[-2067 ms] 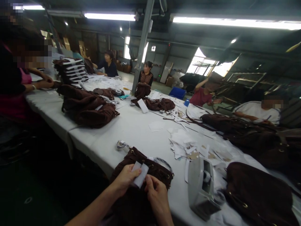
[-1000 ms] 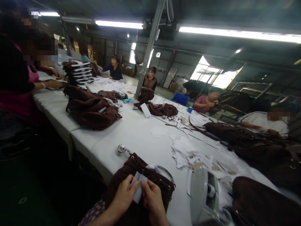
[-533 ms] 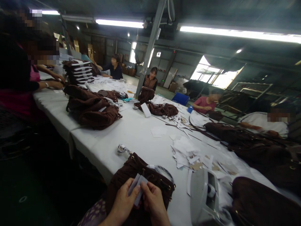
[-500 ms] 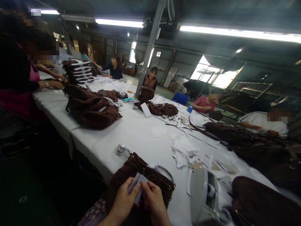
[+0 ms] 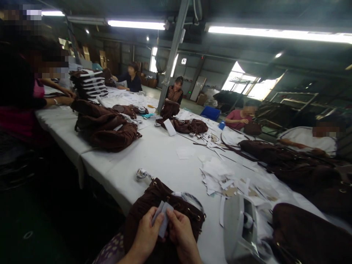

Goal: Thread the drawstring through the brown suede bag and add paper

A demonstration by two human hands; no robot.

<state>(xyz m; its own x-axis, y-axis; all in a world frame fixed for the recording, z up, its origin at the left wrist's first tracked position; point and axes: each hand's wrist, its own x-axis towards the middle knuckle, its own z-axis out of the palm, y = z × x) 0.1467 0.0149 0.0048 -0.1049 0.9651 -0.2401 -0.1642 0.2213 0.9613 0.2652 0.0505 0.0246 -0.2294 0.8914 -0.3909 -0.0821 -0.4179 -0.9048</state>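
Note:
My left hand [image 5: 146, 231] and my right hand [image 5: 182, 229] are close together, both closed on a small grey folded piece [image 5: 163, 216] that looks like paper or thin foam wrap. Its upper part opens into two flaps between my thumbs. Under my hands lies a dark brown bag [image 5: 148, 198] with gold-coloured eyelets along its top edge, partly over the table's edge and near my lap. A clear-wrapped strap or handle [image 5: 189, 200] curves over its right side. Another wrapped metal piece [image 5: 143, 175] sticks out at its upper left corner.
A grey tape dispenser [image 5: 233, 227] stands right of the bag on the white-covered table [image 5: 154, 157]. Paper scraps [image 5: 217, 172] lie beyond it. Brown bags [image 5: 107, 124] are piled at the left, more [image 5: 302, 165] at the right. Several co-workers sit or stand around.
My hands shift very slightly, still holding the grey piece over the bag. The view tilts a little. At the far right, a seated person's brown item shows higher.

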